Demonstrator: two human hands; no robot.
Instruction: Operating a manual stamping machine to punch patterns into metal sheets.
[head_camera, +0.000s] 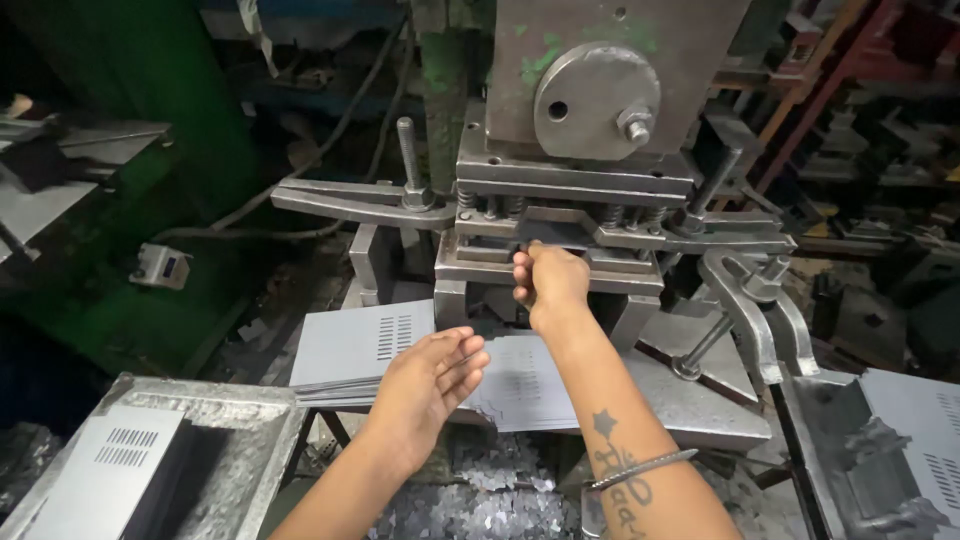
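At the mouth of a worn steel punch press, a worker's right hand reaches up toward twelve o'clock, its fingers curled and pressed together around the front edge of the die block, just under the row of springs; whether they pinch a workpiece there cannot be told. Down at seven o'clock from it, the left hand lies flat with its fingers straight and close together, resting on a thin grey sheet-metal panel with a block of punched vent slots, which sits on top of a small stack on the worktop directly in front of the press. A metal bangle circles the right forearm beside a dark tattoo. To nine o'clock, a long clamp arm juts out from the press. At eight o'clock, another slotted panel rests in a battered metal tray. Small punched scraps litter the floor at six o'clock, beneath both forearms.
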